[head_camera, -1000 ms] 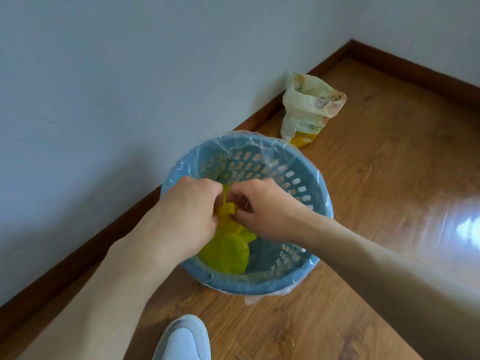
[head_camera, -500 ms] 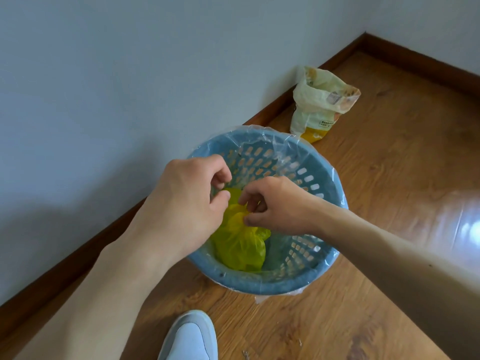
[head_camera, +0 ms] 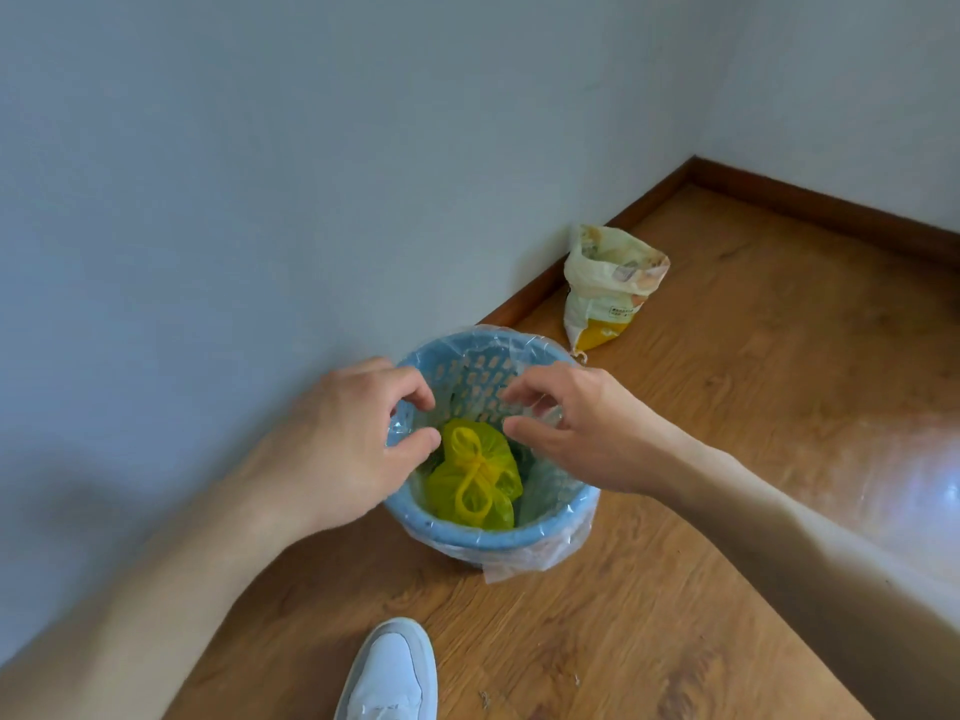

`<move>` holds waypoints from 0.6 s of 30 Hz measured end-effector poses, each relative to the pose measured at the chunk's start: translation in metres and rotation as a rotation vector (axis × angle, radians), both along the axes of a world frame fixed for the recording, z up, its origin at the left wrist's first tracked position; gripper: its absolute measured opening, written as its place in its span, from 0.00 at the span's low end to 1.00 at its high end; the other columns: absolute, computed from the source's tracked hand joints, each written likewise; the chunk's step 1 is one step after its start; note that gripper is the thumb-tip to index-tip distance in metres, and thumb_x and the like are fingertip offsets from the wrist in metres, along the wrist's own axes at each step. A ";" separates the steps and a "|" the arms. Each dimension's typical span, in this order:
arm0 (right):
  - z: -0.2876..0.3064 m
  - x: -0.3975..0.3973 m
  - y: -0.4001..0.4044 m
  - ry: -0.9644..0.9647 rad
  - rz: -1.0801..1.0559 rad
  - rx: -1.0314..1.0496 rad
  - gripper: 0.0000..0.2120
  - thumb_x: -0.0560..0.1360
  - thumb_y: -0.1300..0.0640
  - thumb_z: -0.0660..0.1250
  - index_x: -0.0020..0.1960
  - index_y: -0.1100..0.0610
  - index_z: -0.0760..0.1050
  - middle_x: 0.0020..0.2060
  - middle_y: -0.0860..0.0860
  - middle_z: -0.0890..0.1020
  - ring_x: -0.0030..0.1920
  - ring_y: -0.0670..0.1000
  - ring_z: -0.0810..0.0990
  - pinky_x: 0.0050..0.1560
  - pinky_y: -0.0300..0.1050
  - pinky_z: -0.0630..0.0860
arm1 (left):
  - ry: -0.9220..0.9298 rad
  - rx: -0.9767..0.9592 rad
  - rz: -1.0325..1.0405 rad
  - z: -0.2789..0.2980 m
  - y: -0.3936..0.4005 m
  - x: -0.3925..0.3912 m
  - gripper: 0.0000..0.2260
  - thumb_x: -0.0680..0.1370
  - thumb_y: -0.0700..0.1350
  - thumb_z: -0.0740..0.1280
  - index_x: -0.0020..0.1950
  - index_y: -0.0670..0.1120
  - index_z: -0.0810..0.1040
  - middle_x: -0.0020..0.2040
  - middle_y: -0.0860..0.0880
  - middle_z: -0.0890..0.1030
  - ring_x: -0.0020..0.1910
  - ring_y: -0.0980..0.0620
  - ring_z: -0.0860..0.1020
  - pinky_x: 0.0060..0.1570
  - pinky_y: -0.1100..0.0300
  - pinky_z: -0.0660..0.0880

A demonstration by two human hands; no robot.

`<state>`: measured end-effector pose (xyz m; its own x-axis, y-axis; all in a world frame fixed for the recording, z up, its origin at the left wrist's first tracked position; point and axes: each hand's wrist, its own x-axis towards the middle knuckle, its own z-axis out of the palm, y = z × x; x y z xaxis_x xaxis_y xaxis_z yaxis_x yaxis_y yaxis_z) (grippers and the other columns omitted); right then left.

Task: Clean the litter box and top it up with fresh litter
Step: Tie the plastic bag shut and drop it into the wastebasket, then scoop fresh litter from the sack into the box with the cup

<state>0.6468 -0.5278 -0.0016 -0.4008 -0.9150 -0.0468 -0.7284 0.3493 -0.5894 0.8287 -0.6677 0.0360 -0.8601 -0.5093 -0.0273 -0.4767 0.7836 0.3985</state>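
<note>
The knotted yellow bag lies in the lined blue bin, tied so waste is contained; left hand and right hand are held above it, fingers loosely spread, nothing gripped

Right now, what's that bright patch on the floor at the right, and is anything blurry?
Head view: the bright patch is glare on the glossy wooden floor, strongest at the right edge. The left hand and its forearm look slightly smeared; the tied yellow bag in the blue basket is sharp. The wide lens bends the baseboard.
</note>
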 end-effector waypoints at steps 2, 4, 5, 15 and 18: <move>0.028 0.005 0.015 0.049 0.012 -0.012 0.16 0.77 0.43 0.66 0.61 0.49 0.76 0.55 0.46 0.79 0.54 0.46 0.77 0.55 0.47 0.77 | -0.063 -0.029 -0.010 0.030 0.008 0.001 0.12 0.77 0.55 0.69 0.60 0.55 0.78 0.55 0.56 0.76 0.53 0.56 0.75 0.45 0.65 0.66; 0.054 0.010 0.029 0.101 0.020 -0.002 0.18 0.77 0.42 0.64 0.64 0.48 0.74 0.57 0.46 0.76 0.55 0.47 0.76 0.56 0.47 0.75 | -0.108 -0.062 -0.024 0.054 0.016 0.000 0.16 0.77 0.57 0.68 0.63 0.54 0.76 0.58 0.54 0.75 0.54 0.54 0.73 0.49 0.61 0.64; 0.064 0.012 0.036 0.128 0.023 0.006 0.19 0.78 0.41 0.63 0.65 0.48 0.73 0.58 0.46 0.75 0.56 0.48 0.76 0.57 0.48 0.75 | -0.122 -0.074 -0.027 0.063 0.020 0.000 0.17 0.77 0.58 0.68 0.64 0.54 0.75 0.58 0.54 0.75 0.52 0.54 0.71 0.50 0.61 0.64; 0.069 0.010 0.076 0.238 -0.066 0.111 0.26 0.77 0.34 0.56 0.72 0.43 0.64 0.68 0.45 0.68 0.67 0.50 0.68 0.65 0.52 0.71 | -0.140 -0.078 -0.041 0.058 0.034 -0.014 0.24 0.78 0.63 0.64 0.71 0.55 0.69 0.68 0.52 0.71 0.68 0.50 0.69 0.68 0.51 0.68; 0.055 0.009 0.073 0.229 -0.111 0.189 0.28 0.77 0.32 0.55 0.74 0.41 0.60 0.72 0.45 0.64 0.70 0.51 0.65 0.67 0.54 0.69 | -0.172 -0.023 -0.042 0.034 0.028 -0.020 0.26 0.78 0.65 0.62 0.72 0.56 0.67 0.71 0.53 0.68 0.70 0.50 0.68 0.69 0.47 0.68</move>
<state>0.6561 -0.4547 0.0537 -0.5179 -0.8485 -0.1093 -0.7857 0.5222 -0.3316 0.8088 -0.6395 0.0704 -0.8642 -0.4755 -0.1647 -0.5031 0.8122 0.2952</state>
